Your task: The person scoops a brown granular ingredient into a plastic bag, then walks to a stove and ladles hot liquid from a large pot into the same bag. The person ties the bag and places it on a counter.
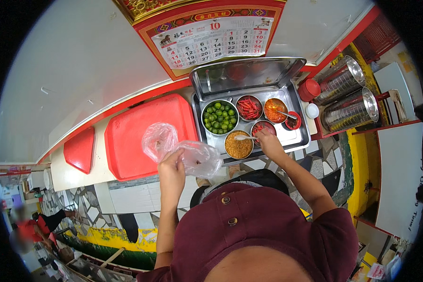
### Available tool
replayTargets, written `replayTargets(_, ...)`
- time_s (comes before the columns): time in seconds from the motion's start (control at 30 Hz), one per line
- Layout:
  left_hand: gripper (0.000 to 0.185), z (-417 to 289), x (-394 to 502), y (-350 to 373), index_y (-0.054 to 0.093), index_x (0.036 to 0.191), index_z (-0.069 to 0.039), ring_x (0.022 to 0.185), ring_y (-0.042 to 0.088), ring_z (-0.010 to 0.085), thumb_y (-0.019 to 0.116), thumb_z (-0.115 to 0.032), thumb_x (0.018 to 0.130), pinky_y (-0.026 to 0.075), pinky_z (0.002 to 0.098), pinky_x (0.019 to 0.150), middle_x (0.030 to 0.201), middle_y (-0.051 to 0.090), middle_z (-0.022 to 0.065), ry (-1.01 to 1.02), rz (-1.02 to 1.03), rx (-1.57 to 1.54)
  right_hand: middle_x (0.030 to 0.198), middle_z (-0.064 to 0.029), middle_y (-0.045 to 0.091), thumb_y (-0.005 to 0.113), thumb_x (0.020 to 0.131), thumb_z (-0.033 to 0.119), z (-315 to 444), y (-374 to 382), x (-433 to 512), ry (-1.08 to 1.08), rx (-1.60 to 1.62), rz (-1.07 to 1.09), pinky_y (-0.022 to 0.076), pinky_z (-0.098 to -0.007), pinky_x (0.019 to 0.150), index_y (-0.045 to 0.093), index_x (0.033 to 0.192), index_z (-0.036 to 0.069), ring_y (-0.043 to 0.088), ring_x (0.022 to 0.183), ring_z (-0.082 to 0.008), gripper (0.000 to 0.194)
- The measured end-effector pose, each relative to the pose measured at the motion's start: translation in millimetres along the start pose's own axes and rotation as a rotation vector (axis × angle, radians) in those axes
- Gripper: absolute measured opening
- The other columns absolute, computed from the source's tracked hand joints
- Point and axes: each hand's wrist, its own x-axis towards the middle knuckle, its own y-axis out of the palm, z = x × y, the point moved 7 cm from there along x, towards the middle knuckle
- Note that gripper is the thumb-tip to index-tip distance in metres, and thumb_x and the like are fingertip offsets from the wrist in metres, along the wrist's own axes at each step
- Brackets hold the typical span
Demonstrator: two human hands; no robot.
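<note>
My left hand (171, 172) grips two clear plastic bags; one bag (159, 141) lies over a red plastic tray (137, 134), the other bag (201, 160) hangs to the right. Small dark bits show inside both. My right hand (270, 143) is at the near bowl of red chilies (269, 126), fingertips by the handle end of a pale spoon (245, 138). Whether they hold the spoon or a chili, I cannot tell. The spoon lies across the rim of a metal bowl of golden-brown crumbs (238, 149), possibly fried garlic.
A steel tray (299, 141) with its lid (246, 75) propped up also holds calamansi limes (219, 118), whole red chilies (249, 108), orange sauce (273, 109) and a red cup (293, 120). Steel canisters (350, 107) stand right. A wall calendar (215, 42) hangs behind; a person (33, 229) is far left.
</note>
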Motion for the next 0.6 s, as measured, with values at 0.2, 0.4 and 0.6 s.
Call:
replayTargets(0.2, 0.028, -3.8, 10.6, 9.1, 0.062, 0.098, 0.007, 0.078, 0.060, 0.0373, 0.059, 0.004, 0.070, 0.048, 0.0375, 0.070, 0.087, 0.062, 0.0227, 0.005, 0.054, 0.094, 0.092, -0.0152, 0.054, 0.055, 0.075, 0.003, 31.0, 10.4, -12.3, -0.067, -0.319, -0.036, 0.0434, -0.0424, 0.077, 0.056, 0.098, 0.003, 0.055, 0.086, -0.0335, 0.023)
replayTargets(0.4, 0.032, -10.0, 14.2, 13.0, 0.061, 0.098, 0.007, 0.079, 0.060, 0.0380, 0.059, 0.006, 0.065, 0.048, 0.0391, 0.069, 0.088, 0.061, 0.0236, 0.046, 0.014, 0.055, 0.099, -0.0160, 0.054, 0.065, 0.074, 0.012, 103.5, -27.4, 10.1, -0.067, 0.445, -0.210, 0.0414, -0.0392, 0.083, 0.054, 0.103, 0.003, 0.052, 0.097, -0.0329, 0.032)
replayTargets(0.6, 0.030, 1.2, 7.0, 12.9, 0.062, 0.095, 0.006, 0.080, 0.061, 0.0336, 0.059, 0.006, 0.065, 0.047, 0.0353, 0.072, 0.087, 0.061, 0.0207, -0.028, 0.021, 0.013, 0.096, -0.0152, 0.058, 0.057, 0.073, -0.004, 175.8, -11.0, 40.9, -0.507, 0.736, 0.120, 0.0441, -0.0367, 0.080, 0.055, 0.103, 0.005, 0.057, 0.092, -0.0309, 0.031)
